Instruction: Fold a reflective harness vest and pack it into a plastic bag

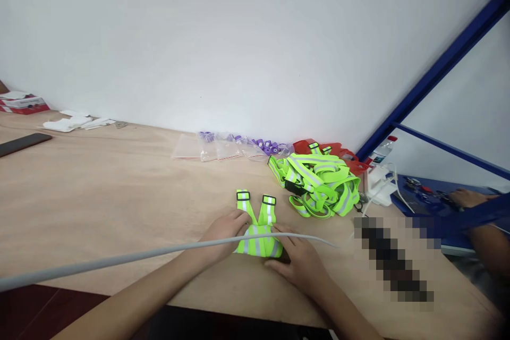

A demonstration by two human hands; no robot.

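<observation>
A folded neon-yellow reflective vest (255, 244) made of straps with silver stripes lies on the table in front of me. Two of its strap ends with black buckles point away from me in a V. My left hand (225, 231) grips its left side, the fingertips bent over the edge. On the opposite side, my right hand (297, 260) holds the right edge, thumb near the bottom corner and fingers along the top. A grey cable (171, 249) crosses the view in front of my hands and the vest.
A heap of similar yellow straps (330, 175) lies right of centre, against a red bag (303, 146). Clear zip bags (207, 149), some with purple items, line the wall. A bottle (384, 151), white adapter (378, 186) and blue frame (398, 122) stand right. Another person's hand (470, 197) is beyond.
</observation>
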